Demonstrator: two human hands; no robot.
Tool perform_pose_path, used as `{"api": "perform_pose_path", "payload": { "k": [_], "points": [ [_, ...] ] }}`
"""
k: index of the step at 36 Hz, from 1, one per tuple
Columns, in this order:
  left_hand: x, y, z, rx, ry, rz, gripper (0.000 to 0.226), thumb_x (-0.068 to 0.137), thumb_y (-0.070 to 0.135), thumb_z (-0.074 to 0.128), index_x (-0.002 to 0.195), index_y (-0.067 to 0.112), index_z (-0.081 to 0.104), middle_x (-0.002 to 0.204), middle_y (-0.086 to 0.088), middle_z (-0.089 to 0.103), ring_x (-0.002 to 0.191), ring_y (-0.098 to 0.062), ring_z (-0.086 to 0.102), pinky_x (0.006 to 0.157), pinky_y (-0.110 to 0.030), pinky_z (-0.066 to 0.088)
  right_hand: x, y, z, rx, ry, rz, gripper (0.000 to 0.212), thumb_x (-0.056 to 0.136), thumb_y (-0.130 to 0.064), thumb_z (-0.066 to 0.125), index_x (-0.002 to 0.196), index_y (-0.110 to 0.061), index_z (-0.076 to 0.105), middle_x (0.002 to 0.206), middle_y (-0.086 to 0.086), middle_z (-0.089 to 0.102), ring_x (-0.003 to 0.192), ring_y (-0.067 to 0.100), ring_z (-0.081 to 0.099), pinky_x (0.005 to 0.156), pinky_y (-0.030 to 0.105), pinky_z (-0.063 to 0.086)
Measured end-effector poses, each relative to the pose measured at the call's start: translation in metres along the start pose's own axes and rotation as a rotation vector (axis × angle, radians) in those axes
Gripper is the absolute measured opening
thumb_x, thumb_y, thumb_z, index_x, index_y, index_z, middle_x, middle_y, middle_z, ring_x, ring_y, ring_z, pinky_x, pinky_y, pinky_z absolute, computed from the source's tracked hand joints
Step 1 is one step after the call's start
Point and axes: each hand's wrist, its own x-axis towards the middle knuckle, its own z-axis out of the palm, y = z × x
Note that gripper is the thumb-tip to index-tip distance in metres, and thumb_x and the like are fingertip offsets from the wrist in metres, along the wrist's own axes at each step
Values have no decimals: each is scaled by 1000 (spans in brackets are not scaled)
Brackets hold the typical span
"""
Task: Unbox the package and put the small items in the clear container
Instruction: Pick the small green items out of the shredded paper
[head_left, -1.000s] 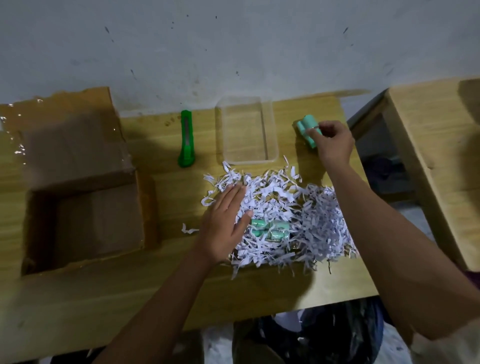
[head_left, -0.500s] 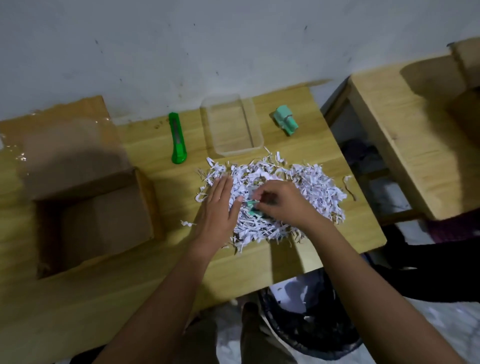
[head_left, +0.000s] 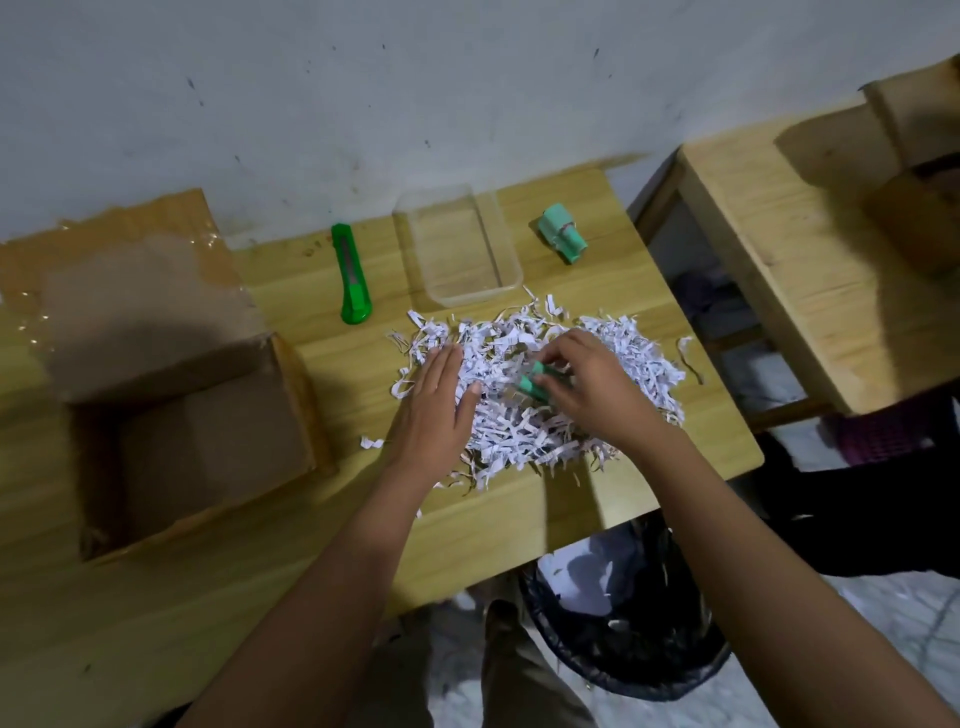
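Shredded paper (head_left: 524, 415) hides items | cutter (head_left: 351, 275) (green) beside clear container (head_left: 511, 265)

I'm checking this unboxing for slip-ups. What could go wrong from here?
1. The right hand pinches a teal item out of the shredded paper; strips may cling and end up in the clear container.
2. More items may stay hidden under the shreds the left hand presses flat.
3. Teal pieces lie outside the container and may be overlooked.
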Motion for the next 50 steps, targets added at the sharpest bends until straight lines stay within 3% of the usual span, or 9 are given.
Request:
{"api": "perform_pose_path", "payload": {
  "k": [10,17,21,28,33,38,42,47,50],
  "points": [
    [2,6,-3,-27,-11,-6,53,99,33,34,147,16,18,157,1,16,145,-12,8,115,-25,7,-9,-4,-21,242,388,198,12,84,-10,63,89,-9,52,93,8,59,82,17,59,69,15,47],
    [3,1,-4,-13,-27,6,53,99,34,33,147,16,19,157,2,16,145,-11,8,116,-26,10,-11,-1,-6,335,371,337,11,85,-4,60,85,-6,50,83,0,57,76,6,58,78,30,56],
    [3,1,-4,-11,-30,8,53,99,35,33,148,17,18,157,2,15,145,-10,8,115,-25,9,-17,10,-11,231,317,331,11,83,-4,61,92,-4,55,94,12,61,87,23,61,81,40,56],
    [4,1,-4,-14,-26,13,53,99,34,34,147,16,20,156,1,17,145,-12,9,116,-26,9,-9,13,-20,-56,157,135,49,76,-1,64,122,-13,54,122,9,54,115,23,47,93,27,37],
    [5,1,-4,-24,-27,14,53,99,34,34,147,15,21,156,0,18,145,-12,9,116,-27,10,-9,9,-22,-60,116,59,43,78,-10,70,118,-15,56,116,6,59,106,20,51,89,27,39],
    [5,2,-4,-21,-23,4,53,99,33,35,147,16,21,156,1,19,145,-11,9,115,-25,10,-8,4,-24,35,100,52,33,82,-14,68,114,-14,60,110,7,64,93,12,53,73,9,38],
    [5,2,-5,-18,-34,0,53,99,34,34,147,17,20,156,1,18,145,-11,9,115,-26,10,-7,3,-28,127,147,130,25,83,-15,67,107,-13,63,99,10,66,88,19,59,74,28,53],
    [6,2,-7,-24,-46,-5,53,99,36,33,147,16,21,156,1,18,145,-12,9,117,-29,12,-10,6,-35,245,276,229,22,81,-21,70,100,-11,66,78,6,62,72,18,59,62,18,50],
    [6,3,-7,-28,-44,-13,53,99,36,33,147,17,21,156,1,18,145,-12,9,117,-30,13,-14,9,-43,300,342,266,18,80,-23,71,96,-14,67,84,16,66,77,26,64,66,33,55]
  ]
}}
